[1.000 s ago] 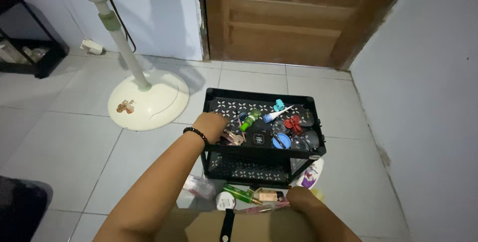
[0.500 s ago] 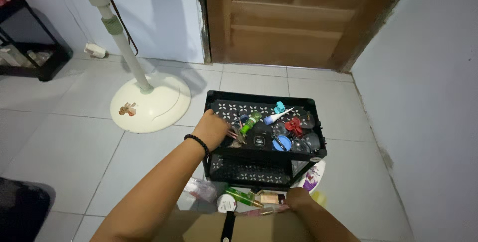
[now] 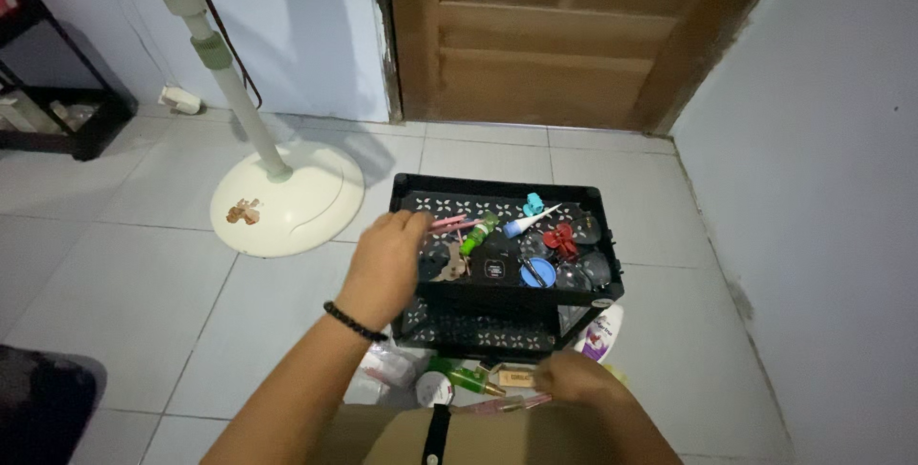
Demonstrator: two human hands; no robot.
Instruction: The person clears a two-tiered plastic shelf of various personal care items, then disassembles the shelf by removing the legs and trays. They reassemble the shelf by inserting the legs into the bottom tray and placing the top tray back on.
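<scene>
My left hand (image 3: 387, 259) pinches 1 pink clip (image 3: 449, 223) over the black rack (image 3: 507, 293), frame centre. Step: sorting items on the top shelf. My right hand (image 3: 574, 379), lower centre, rests curled on a pink item; whether it is gripping I cannot tell.

Dim, cool, bluish indoor light is seen throughout. A soft shadow is cast on the wall and tiles to the right of the fan stand (image 3: 229, 92). No glare is observed. The contents of the black rack (image 3: 505, 264) are rendered dark and low in contrast. The right hand (image 3: 574, 377) is blurred. Straight lines are bowed toward the edges by wide-angle distortion.
</scene>
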